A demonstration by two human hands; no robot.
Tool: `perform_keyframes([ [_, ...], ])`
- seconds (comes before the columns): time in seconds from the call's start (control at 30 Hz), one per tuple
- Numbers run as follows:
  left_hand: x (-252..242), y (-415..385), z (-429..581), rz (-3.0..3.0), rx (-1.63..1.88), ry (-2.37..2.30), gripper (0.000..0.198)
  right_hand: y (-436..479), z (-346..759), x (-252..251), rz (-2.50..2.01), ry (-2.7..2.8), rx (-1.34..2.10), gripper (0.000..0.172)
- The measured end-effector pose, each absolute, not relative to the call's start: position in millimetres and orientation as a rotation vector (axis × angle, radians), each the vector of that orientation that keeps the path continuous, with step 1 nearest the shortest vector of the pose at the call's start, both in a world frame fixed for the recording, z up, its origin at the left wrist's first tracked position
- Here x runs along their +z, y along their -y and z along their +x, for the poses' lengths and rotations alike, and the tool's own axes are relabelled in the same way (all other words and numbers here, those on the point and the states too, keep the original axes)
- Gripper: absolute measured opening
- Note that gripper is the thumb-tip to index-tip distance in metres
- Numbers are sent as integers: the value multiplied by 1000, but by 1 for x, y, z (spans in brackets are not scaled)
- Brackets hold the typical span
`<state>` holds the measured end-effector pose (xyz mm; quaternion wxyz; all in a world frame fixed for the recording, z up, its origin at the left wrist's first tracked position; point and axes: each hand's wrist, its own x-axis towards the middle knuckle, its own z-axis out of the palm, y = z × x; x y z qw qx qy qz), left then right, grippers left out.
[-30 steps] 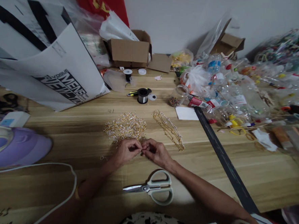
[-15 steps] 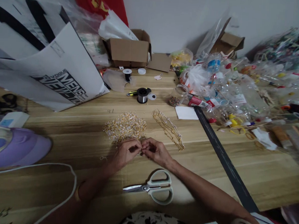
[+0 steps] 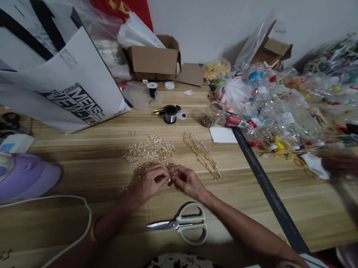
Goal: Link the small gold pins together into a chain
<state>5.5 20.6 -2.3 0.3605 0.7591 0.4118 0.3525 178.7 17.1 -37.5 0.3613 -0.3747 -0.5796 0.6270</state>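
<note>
My left hand and my right hand meet at the near edge of a heap of gold and silver beads. Both are closed in a pinch, fingertips together. A small shiny bit shows between them, too tiny to name. Thin pale thread hangs below my left hand. To the right of the heap lies a looped gold bead chain. Scissors with pale handles rest on the table in front of me, blades pointing left. A small ring lies left of my left hand.
Behind the heap stand a spool of silvery wire, a dark spool and a bead jar. A large paper bag and purple object are at left. Bottles crowd the right, near another person's blurred hand.
Another person's hand and arm have come in at the right edge. My hands stay almost in place; the shiny bit between my fingertips shows slightly more.
</note>
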Motion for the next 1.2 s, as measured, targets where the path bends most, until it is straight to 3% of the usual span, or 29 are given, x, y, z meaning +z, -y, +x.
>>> perform_keyframes([
  [1.2, -18, -25, 3, 2025, 1017, -985, 15, -17, 180, -37, -1048, 1610, 1535, 22],
])
